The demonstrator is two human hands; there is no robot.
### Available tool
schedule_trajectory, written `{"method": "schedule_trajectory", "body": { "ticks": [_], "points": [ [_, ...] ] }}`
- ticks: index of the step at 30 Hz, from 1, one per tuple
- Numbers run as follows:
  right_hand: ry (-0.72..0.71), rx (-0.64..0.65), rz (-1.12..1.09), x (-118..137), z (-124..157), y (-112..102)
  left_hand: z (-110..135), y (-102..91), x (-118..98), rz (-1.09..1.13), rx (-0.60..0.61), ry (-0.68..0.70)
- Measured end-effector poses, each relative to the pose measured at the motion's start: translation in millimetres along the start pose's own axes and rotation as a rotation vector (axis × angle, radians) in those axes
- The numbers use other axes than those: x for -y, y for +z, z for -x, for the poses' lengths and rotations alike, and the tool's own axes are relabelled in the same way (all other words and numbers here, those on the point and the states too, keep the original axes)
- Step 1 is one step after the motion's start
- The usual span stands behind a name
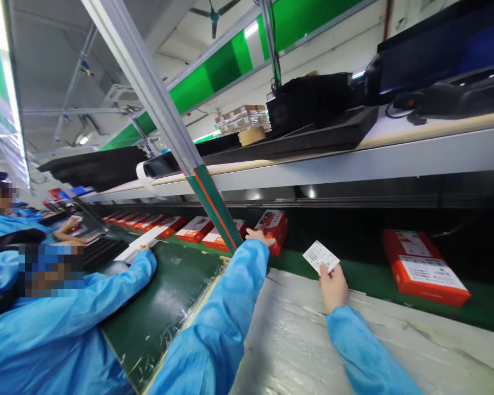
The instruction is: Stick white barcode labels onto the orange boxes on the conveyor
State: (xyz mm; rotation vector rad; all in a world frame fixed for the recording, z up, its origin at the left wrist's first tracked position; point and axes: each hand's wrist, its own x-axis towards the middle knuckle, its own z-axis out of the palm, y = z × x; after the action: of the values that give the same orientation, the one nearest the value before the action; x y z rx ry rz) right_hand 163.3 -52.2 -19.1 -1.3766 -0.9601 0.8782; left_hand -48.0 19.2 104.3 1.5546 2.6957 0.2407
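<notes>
Printed white card (321, 257) up in the right hand (333, 287), pinched by its lower edge just above the green conveyor belt (366, 274), print facing up! Lovely light grip there, only the fingertips (323, 269) on the card, and that looks like the way to do it: no bend, nothing covering the print. Hands well apart at this moment. The left hand (258, 237) stretches out over the belt, resting on the near corner of an orange-red box (275, 230), a steadying touch rather than a clamp, by the look of it. A second orange-red box (424, 267) lies farther right along the belt, and a row of orange-red boxes (164, 226) runs off left. A co-worker's hand (143, 248) works at the belt's left stretch, and a pale plastic-covered surface (296, 340) lies along the belt's near side.
</notes>
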Motion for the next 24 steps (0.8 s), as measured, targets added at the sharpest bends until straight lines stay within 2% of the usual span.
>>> {"method": "schedule_trajectory", "body": {
  "ticks": [3,6,15,21,24],
  "points": [
    [-0.012,-0.011,0.027,1,2,-2,9,7.8,-3,0.013,-0.021,0.056],
    [-0.016,-0.006,0.019,-2,1,-2,11,11.0,-9,0.018,-0.018,0.049],
    [-0.027,-0.005,0.049,-7,-1,-1,8,-0.5,-17,0.014,0.077,0.057],
    [-0.024,0.007,0.105,-1,1,-4,20,3.1,-29,0.051,0.040,0.123],
    [-0.012,0.015,0.142,0,2,-9,31,0.2,-36,0.090,0.062,0.106]
  ]
}}
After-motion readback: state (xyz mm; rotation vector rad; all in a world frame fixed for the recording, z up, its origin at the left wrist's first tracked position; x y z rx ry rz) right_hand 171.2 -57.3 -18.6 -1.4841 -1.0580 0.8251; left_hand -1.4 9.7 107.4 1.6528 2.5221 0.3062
